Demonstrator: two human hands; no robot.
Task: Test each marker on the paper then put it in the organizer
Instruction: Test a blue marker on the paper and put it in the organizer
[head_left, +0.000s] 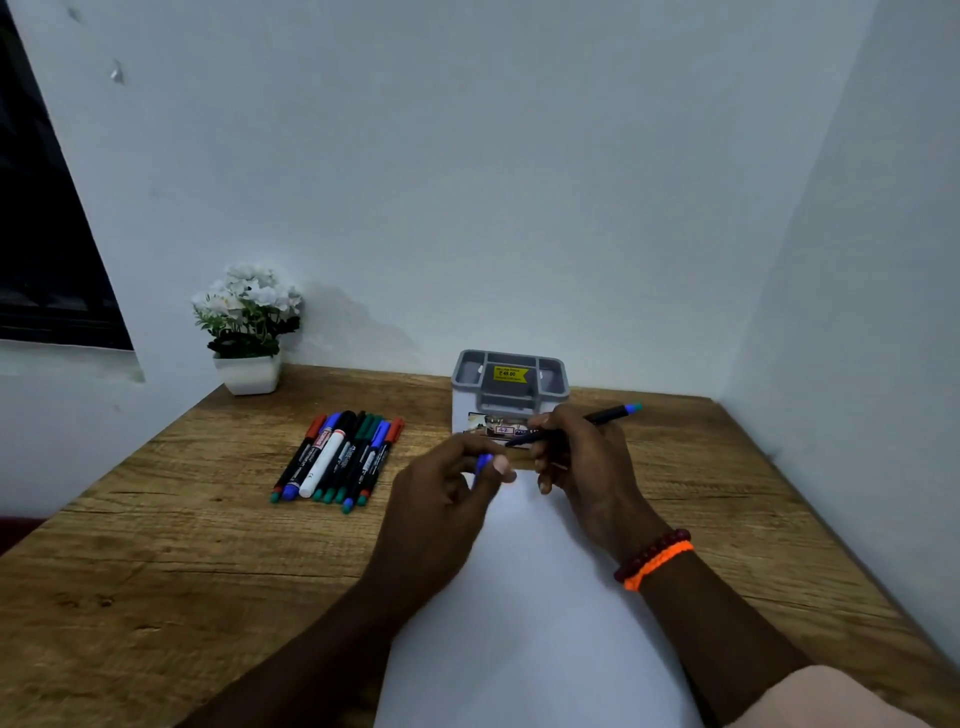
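Note:
A white sheet of paper (524, 597) lies on the wooden desk in front of me. My right hand (582, 467) grips a black marker (602, 418) with a blue end, its tip pointing left above the paper's far edge. My left hand (447, 493) pinches the marker's blue cap (484, 462) between thumb and fingers, a short gap from the tip. Behind the hands stands a grey organizer (511, 384) with a yellow price sticker. Several capped markers (337, 460) lie side by side to the left.
A white pot of white flowers (248, 332) stands at the desk's back left corner. Walls close in behind and on the right. A dark window (47, 234) is at far left. The wooden desk (156, 571) runs to my left.

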